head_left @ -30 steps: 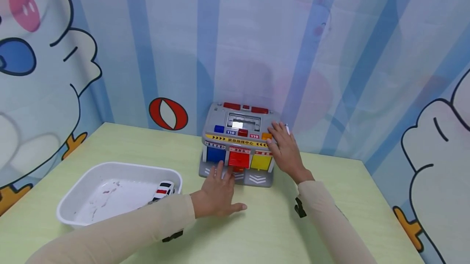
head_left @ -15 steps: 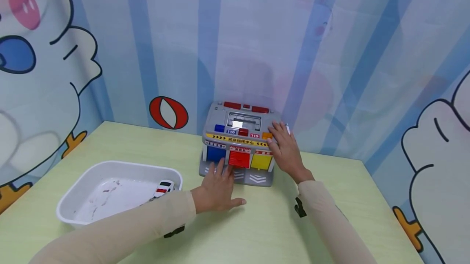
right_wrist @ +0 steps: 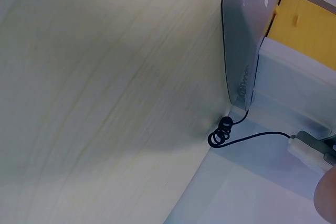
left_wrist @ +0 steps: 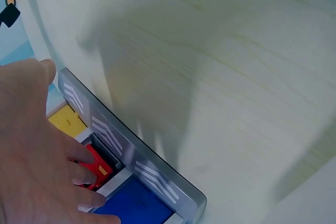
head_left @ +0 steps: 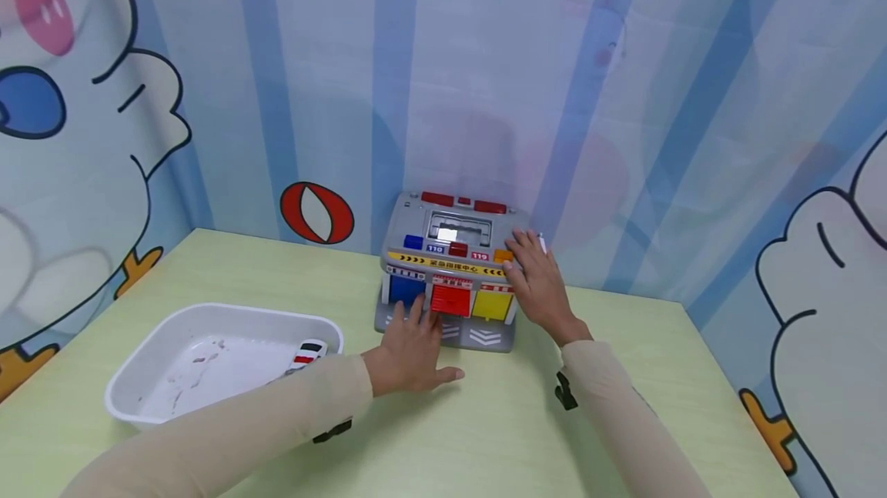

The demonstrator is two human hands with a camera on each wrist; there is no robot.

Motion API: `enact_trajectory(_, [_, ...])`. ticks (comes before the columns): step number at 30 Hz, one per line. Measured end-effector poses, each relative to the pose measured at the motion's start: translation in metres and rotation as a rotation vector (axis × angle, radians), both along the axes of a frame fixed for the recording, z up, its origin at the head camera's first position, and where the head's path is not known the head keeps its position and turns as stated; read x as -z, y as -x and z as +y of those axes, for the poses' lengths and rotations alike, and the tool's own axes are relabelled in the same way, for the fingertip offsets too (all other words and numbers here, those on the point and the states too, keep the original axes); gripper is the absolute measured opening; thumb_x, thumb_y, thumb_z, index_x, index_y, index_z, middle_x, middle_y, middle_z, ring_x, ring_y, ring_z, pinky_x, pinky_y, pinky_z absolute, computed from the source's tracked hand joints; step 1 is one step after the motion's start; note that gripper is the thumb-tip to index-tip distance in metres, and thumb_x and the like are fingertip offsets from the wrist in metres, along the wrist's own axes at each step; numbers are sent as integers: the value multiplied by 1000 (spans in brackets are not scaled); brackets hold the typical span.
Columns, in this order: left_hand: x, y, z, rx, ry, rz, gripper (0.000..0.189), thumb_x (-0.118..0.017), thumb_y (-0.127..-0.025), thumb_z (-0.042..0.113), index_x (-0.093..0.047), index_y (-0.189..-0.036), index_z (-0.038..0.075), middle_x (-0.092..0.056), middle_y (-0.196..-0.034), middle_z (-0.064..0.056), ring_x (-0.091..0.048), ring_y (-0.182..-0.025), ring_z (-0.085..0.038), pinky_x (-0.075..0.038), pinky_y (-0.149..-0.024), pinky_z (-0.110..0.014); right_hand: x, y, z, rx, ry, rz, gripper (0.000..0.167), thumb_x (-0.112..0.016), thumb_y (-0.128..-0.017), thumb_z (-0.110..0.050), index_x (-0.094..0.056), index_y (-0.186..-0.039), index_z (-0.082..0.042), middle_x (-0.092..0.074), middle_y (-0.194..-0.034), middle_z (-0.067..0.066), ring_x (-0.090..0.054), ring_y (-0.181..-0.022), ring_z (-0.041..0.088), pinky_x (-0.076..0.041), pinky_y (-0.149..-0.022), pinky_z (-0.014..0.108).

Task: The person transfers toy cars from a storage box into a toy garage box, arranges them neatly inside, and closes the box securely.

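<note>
A grey toy garage stands at the back of the table, with a blue door, a red door and a yellow door. My left hand reaches to its front, fingers extended, thumb spread to the right. In the left wrist view, a red toy car sits in the middle bay, fingertips right at it and the blue door beside them. My right hand rests on the garage's right roof edge, fingers laid along it beside the orange button.
A white tub stands at the left, holding a white toy car, partly hidden by my left sleeve. In the right wrist view, a coiled black cord links the garage to a small handset. A printed curtain hangs behind.
The red toy car under the red door has slipped out of the head view, further into the bay. My left hand has edged forward slightly; my right hand has stayed put.
</note>
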State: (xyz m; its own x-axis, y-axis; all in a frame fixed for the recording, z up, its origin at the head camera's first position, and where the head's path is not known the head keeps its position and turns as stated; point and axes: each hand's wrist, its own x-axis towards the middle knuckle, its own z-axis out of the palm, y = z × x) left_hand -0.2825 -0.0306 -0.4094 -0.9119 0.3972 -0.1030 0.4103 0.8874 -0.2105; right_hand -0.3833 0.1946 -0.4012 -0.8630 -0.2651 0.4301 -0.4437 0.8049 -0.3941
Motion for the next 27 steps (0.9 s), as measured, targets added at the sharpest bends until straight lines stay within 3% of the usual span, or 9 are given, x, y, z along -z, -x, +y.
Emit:
enact_trajectory(20, [-2,4,3,-17,7,13,95,-43,-86,80,-40,-154,14,-31,-164,-8,-24,-153,-35,-26,-120,-60,0,-1,-1,5,5,0,57,-37,-104,-39,-39,-154,-10,-27,-166,6,-12,-157,28,-6,-126,55])
enact_trajectory(27, [-5,-2,4,23,-6,-19,88,-41,-88,78,-41,-153,19,-33,-163,-7,-26,-153,-35,-26,-120,-61,1,-1,0,-2,4,7,57,-38,-105,-39,-39,-154,-10,-28,-166,6,-12,-157,29,-6,-126,55])
